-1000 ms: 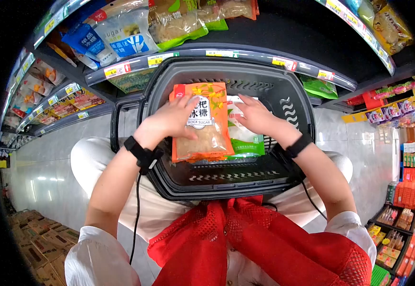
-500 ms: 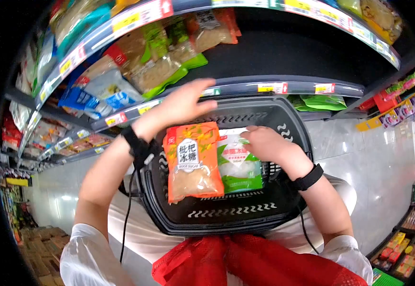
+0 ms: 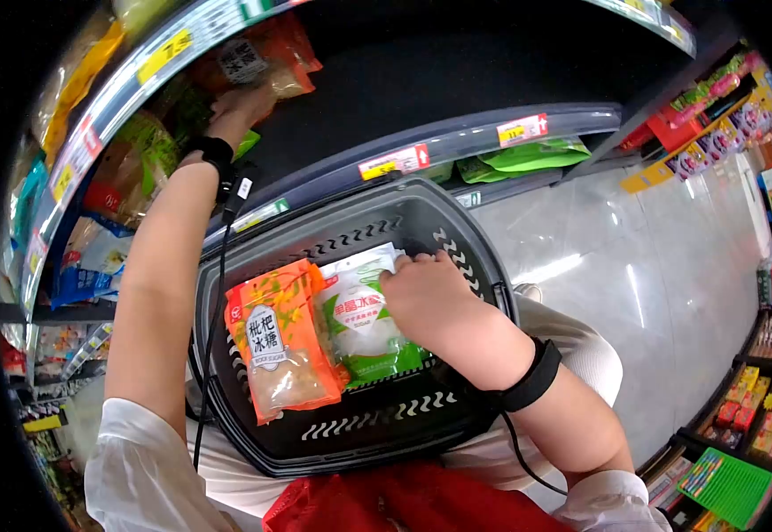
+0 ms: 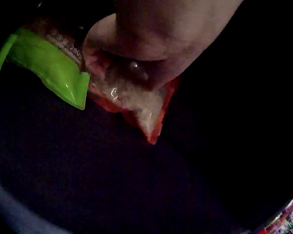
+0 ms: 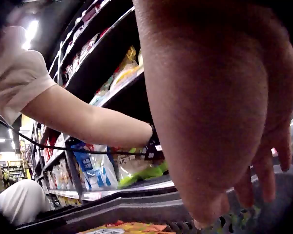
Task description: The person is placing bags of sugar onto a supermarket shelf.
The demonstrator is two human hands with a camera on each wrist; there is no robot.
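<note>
My left hand (image 3: 242,108) reaches onto the shelf and grips an orange bag of rock sugar (image 3: 287,73). In the left wrist view, the thumb and fingers bend over its clear lower part (image 4: 146,109), which shows pale lumps; the upper part is hidden. My right hand (image 3: 430,297) is over the basket (image 3: 266,465), beside a white-and-green bag of sugar (image 3: 364,324) and overlapping its right edge. The right wrist view shows its fingers (image 5: 263,180) hanging loosely downward. Left of that bag, another orange bag of rock sugar (image 3: 293,368) lies in the basket.
The black basket sits in the person's lap against the shelf edge (image 3: 457,151), which carries price labels. Blue-and-white bags (image 3: 93,257) and a green-edged bag (image 4: 51,68) stand left on the shelf. Green bags (image 3: 528,160) lie lower down. A cable (image 3: 213,355) hangs from the left wrist.
The left hand has left the orange bag in the basket, moved up and left onto the shelf, and taken hold of another. The right hand stays by the white-and-green bag. The head view has turned.
</note>
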